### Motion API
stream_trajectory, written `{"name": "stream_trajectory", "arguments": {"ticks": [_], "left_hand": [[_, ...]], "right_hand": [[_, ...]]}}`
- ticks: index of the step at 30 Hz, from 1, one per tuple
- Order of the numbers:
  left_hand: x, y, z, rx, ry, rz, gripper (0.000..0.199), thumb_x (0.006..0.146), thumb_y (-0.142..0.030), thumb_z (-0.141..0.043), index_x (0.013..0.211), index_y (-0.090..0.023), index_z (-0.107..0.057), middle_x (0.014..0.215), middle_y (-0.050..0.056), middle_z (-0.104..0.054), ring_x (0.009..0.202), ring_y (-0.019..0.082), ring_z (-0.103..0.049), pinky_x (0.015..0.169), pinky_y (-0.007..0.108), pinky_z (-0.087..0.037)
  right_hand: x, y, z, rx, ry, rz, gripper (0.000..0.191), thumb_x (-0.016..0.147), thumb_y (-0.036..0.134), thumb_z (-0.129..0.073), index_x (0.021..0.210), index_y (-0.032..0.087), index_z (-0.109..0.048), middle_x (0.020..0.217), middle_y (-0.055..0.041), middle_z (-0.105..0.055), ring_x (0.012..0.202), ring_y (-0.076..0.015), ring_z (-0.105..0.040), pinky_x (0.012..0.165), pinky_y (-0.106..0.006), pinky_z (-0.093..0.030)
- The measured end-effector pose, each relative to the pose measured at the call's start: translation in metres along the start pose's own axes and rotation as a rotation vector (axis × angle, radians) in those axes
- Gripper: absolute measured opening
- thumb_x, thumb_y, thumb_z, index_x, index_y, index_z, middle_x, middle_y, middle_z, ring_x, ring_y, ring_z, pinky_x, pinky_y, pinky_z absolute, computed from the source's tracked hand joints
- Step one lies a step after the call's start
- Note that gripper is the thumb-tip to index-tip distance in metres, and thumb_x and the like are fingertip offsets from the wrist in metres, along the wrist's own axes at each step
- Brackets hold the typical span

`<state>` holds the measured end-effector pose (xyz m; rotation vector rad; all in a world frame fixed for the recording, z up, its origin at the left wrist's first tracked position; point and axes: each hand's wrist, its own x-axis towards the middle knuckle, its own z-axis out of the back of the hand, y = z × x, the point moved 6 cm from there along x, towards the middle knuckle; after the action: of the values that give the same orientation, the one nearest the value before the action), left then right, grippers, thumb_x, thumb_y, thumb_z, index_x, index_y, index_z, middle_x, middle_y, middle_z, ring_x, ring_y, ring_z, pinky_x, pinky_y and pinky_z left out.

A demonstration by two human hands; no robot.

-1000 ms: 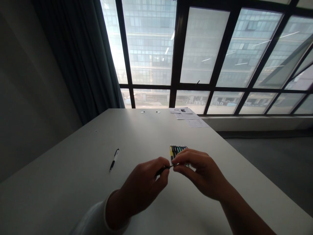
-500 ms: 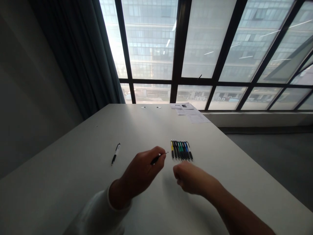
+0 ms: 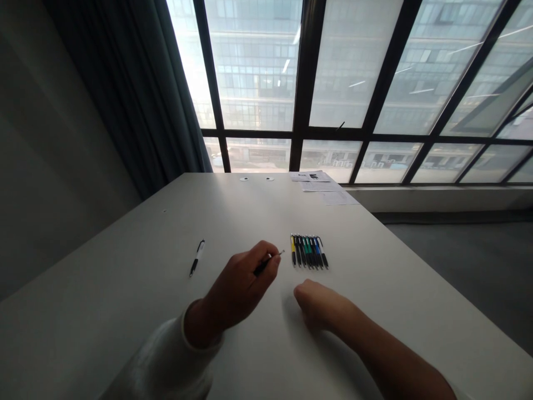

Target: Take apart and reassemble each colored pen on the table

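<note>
**A:** Going left to right, what's first?

**B:** The white table [image 3: 125,289], with a lone black-and-white pen [image 3: 197,258] lying on it at a slant, well away from the person's hands.

**A:** And the left hand [image 3: 241,283]?

**B:** Clamped on a slim black pen [image 3: 263,268], with the fingers wrapped around the barrel and the thin tip poking out towards the row. It should weigh almost nothing and feel stiff, though the smooth barrel could slip, so the middle of the barrel looks like the surest hold.

**A:** What's just to the right of that?

**B:** A row of retractable pens [image 3: 308,251], yellow, black, green and blue among them, lying side by side. Being round, they'd likely roll if nudged, so each is best pinched singly at mid-barrel.

**A:** And the right hand [image 3: 317,304]?

**B:** It's apart from the left, low by the table and just below the row. It's curled, with the fingers turned under, so I can't tell whether it's closed on anything. Printed sheets [image 3: 322,186] lie far beyond it.
</note>
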<state>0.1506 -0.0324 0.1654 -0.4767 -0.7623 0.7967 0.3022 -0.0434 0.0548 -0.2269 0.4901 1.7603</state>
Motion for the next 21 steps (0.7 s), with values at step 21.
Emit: {"name": "stream_trajectory", "arguments": {"ticks": [21], "left_hand": [[-0.004,-0.007,-0.016,-0.068,0.14,-0.012,0.02,0.098,-0.033,-0.046,0.088,-0.019,-0.056,0.061,-0.007,-0.049,0.053,0.008,-0.041,0.055,0.021,-0.035]], "right_hand": [[-0.053,0.008,0.091,1.278,-0.505,0.619,0.013,0.087,0.029,-0.071,0.089,0.016,-0.068,0.072,-0.0014,-0.068,0.064,-0.0128,-0.065,0.058,-0.026,-0.055]]}}
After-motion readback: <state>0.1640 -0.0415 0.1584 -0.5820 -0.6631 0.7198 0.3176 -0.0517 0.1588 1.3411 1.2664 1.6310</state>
